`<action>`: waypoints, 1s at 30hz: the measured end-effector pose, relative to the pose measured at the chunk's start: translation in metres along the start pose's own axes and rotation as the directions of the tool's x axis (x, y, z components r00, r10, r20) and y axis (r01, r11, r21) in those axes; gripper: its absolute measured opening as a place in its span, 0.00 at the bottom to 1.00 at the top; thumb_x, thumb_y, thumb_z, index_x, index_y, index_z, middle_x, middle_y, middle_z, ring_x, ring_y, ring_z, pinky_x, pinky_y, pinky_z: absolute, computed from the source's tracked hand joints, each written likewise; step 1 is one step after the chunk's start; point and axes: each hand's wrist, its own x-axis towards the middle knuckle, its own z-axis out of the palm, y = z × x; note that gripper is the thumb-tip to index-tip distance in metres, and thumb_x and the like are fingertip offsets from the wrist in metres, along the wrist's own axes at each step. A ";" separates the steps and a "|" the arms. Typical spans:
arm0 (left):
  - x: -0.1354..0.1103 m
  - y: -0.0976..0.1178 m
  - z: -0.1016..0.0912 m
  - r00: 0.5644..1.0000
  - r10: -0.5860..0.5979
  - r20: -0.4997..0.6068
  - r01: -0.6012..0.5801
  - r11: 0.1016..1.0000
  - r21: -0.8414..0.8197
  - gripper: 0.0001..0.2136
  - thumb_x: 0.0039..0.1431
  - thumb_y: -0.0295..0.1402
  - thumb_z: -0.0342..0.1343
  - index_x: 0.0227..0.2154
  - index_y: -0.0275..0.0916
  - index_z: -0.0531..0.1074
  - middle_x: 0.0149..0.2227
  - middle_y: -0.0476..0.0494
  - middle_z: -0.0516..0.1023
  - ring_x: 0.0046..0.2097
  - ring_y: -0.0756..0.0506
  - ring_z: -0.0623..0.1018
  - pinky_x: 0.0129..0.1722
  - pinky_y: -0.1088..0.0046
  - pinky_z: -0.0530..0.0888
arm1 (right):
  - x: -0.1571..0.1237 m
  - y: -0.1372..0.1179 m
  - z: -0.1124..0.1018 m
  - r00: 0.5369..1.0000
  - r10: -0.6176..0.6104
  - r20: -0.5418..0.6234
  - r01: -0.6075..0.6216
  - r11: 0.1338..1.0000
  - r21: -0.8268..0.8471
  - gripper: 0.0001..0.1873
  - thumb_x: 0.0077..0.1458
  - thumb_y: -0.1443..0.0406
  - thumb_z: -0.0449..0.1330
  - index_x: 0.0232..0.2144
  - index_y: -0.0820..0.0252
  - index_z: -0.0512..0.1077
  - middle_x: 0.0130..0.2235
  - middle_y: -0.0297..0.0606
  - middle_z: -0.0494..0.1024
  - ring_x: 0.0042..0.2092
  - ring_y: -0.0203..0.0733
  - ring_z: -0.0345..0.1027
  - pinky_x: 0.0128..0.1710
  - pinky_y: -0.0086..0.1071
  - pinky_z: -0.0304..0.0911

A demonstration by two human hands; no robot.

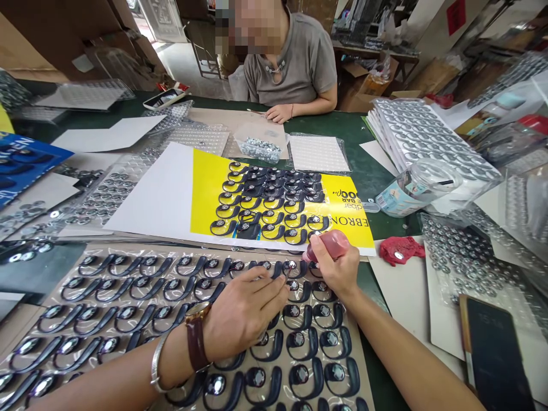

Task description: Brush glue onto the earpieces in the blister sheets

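My left hand (244, 311), with a brown watch and a metal bangle at the wrist, lies over a cardboard sheet (60, 285) covered with rows of dark ear-hook pieces. Its fingers pinch a thin tool whose tip touches one hook (292, 266) in the top row. My right hand (336, 268) is closed round a small pink bottle (331, 242), tip pointing down-left at that same hook. A yellow and white board (205, 188) beyond holds several more dark hooks.
Across the green table sits another person in a grey shirt, hand (278, 113) on a cardboard sheet. Stacked blister trays (423, 137) and a clear jar (411, 191) stand at the right. A red cloth (400, 250) and a dark phone (496, 354) lie near my right arm.
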 end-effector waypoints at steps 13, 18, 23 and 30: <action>0.000 -0.003 -0.003 0.999 -0.046 -0.017 0.044 0.994 -0.104 0.16 0.54 0.20 0.46 0.44 0.31 0.70 0.45 0.37 0.77 0.42 0.44 0.78 0.45 0.61 0.74 | -0.002 0.002 -0.002 0.994 0.064 0.087 -0.068 0.997 0.041 0.14 0.56 0.60 0.60 0.21 0.59 0.69 0.20 0.32 0.74 0.23 0.37 0.72 0.23 0.27 0.66; -0.001 -0.010 -0.004 0.980 -0.192 -0.049 0.169 0.938 -0.302 0.15 0.55 0.19 0.48 0.42 0.37 0.72 0.44 0.43 0.79 0.41 0.46 0.79 0.44 0.64 0.73 | -0.005 0.004 0.000 0.989 0.098 0.111 -0.100 0.995 0.012 0.11 0.56 0.59 0.60 0.25 0.60 0.71 0.21 0.34 0.77 0.22 0.37 0.72 0.20 0.26 0.66; -0.001 -0.019 -0.001 0.949 -0.308 -0.063 0.257 0.875 -0.411 0.10 0.60 0.23 0.52 0.42 0.39 0.74 0.39 0.46 0.80 0.37 0.48 0.80 0.42 0.68 0.73 | -0.008 0.009 0.001 0.991 0.091 0.095 -0.091 0.996 -0.012 0.12 0.53 0.57 0.63 0.29 0.61 0.72 0.21 0.33 0.75 0.19 0.35 0.67 0.18 0.26 0.64; -0.003 -0.010 -0.013 0.939 -0.301 -0.164 0.230 0.908 -0.351 0.09 0.62 0.24 0.52 0.42 0.37 0.74 0.37 0.44 0.81 0.36 0.48 0.80 0.40 0.68 0.74 | 0.016 -0.011 -0.021 0.967 0.212 0.141 -0.247 0.919 0.306 0.19 0.53 0.50 0.60 0.27 0.61 0.68 0.20 0.33 0.75 0.16 0.34 0.65 0.13 0.25 0.60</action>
